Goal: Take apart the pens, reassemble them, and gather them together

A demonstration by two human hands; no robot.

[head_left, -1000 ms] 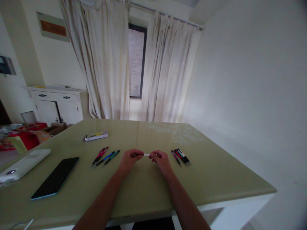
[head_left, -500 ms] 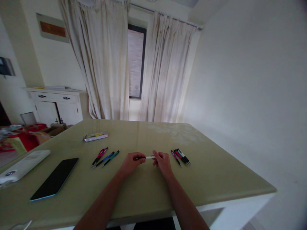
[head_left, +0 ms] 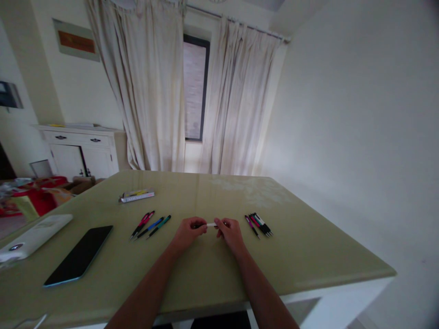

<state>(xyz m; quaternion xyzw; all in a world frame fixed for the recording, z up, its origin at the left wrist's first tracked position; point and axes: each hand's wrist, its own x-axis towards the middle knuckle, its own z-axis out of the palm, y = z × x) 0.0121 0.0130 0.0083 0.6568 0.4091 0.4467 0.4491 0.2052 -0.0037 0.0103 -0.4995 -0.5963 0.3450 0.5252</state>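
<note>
Between my two hands a white and black pen [head_left: 211, 225] is held level, just above the table. My left hand [head_left: 187, 233] is closed around its dark end. The fingers of my right hand [head_left: 230, 232] pinch the other end, which is mostly covered. Left of my hands lie a pink pen [head_left: 144, 222], a blue pen [head_left: 150, 228] and a green pen [head_left: 158, 227], with black grips. To the right is a group of several pens [head_left: 261, 224], purple, pink, green, white and black, side by side.
A clear pen box [head_left: 137, 196] with something yellow in it lies farther back on the greenish table [head_left: 212, 196]. At the left are a dark tablet or phone [head_left: 80, 256] and a white device [head_left: 37, 235]. A white cable end [head_left: 40, 321] shows at the near left.
My right hand has shifted slightly left along the pen, so less of its white part shows between my hands. My left hand stays almost in place.
</note>
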